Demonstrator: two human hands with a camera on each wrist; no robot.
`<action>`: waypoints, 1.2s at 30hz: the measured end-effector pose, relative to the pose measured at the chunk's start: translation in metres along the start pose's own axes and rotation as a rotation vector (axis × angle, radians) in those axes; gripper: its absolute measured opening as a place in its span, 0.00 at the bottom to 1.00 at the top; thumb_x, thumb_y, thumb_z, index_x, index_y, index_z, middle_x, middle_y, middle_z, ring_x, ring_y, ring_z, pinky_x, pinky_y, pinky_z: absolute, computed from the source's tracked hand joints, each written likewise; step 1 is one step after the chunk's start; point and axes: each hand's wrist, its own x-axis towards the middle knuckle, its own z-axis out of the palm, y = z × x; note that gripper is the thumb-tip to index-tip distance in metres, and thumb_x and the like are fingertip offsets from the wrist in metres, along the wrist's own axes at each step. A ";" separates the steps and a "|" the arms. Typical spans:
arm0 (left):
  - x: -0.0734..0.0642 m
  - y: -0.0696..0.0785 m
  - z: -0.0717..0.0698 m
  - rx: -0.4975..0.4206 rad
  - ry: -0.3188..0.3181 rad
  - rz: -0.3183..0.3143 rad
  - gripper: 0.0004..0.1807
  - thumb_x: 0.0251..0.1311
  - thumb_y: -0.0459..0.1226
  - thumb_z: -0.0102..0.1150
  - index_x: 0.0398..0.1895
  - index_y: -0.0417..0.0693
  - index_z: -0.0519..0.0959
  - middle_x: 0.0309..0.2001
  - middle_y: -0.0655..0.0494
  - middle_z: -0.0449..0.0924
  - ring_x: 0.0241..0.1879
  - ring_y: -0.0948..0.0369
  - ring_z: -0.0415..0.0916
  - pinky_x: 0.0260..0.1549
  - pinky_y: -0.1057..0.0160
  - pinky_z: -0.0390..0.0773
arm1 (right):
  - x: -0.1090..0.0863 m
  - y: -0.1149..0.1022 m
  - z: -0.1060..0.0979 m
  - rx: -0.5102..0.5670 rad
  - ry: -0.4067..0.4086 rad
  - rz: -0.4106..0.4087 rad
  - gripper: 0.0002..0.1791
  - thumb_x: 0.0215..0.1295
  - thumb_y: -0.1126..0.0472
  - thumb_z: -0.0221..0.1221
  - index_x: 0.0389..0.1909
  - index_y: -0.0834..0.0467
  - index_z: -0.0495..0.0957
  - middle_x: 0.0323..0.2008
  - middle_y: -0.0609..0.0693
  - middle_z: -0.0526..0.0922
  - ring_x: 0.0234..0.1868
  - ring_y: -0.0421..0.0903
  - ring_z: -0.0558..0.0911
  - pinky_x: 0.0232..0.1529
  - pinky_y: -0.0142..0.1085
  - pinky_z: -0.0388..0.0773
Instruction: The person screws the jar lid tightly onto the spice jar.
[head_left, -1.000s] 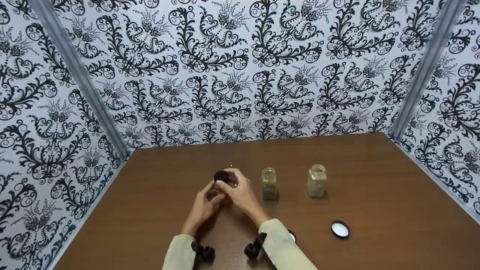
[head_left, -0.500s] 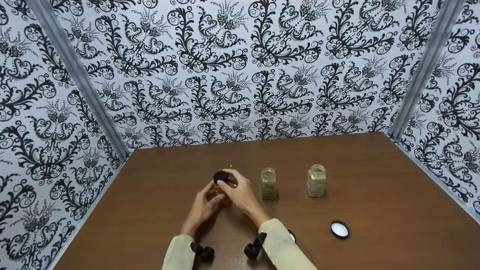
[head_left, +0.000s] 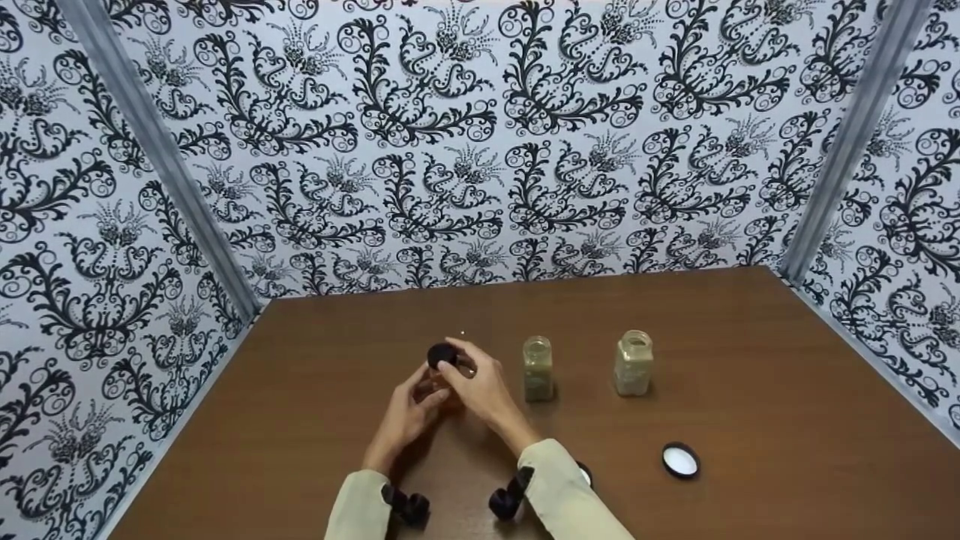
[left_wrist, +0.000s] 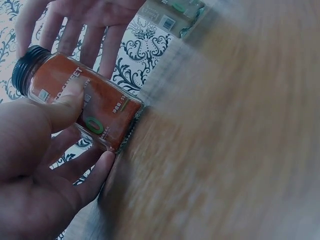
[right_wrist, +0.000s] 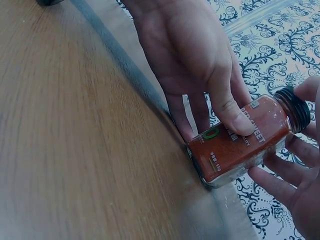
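A square glass jar of red-orange powder [left_wrist: 117, 102] has a black screw lid [head_left: 442, 355]. My left hand [head_left: 407, 415] grips the jar's body, its thumb lying across the printed label and its other fingers round the far side. At the lid, my right hand [head_left: 484, 384] pinches with thumb and fingers; in the right wrist view its lower fingers spread beside the glass. From the head, both hands hide most of the jar. The jar's base is close to the wooden table [right_wrist: 90, 150] in both wrist views.
To the right stand two lidless glass jars: one with greenish powder [head_left: 538, 375], another with paler powder [head_left: 633, 367]. A black lid [head_left: 681, 460] lies white side up near them. Another lid [head_left: 585, 473] is partly hidden by the right sleeve. Patterned walls [head_left: 465, 187] enclose the table.
Almost nothing differs. My right thumb has shifted slightly at the lid; the jar and left hand stay in place.
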 end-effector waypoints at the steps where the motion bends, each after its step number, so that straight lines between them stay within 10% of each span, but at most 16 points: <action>1: 0.000 0.000 0.000 0.002 0.001 0.005 0.33 0.68 0.31 0.58 0.72 0.28 0.60 0.59 0.28 0.77 0.57 0.41 0.79 0.48 0.66 0.80 | 0.000 0.000 0.000 -0.002 0.002 -0.002 0.22 0.68 0.58 0.62 0.62 0.59 0.77 0.58 0.64 0.82 0.58 0.57 0.83 0.60 0.48 0.79; 36: -0.001 0.003 0.001 -0.003 0.012 -0.015 0.33 0.68 0.31 0.58 0.74 0.34 0.60 0.62 0.32 0.76 0.57 0.44 0.80 0.45 0.70 0.78 | 0.001 0.000 0.001 0.039 0.020 0.040 0.20 0.66 0.57 0.65 0.56 0.59 0.77 0.52 0.62 0.85 0.56 0.56 0.84 0.59 0.48 0.80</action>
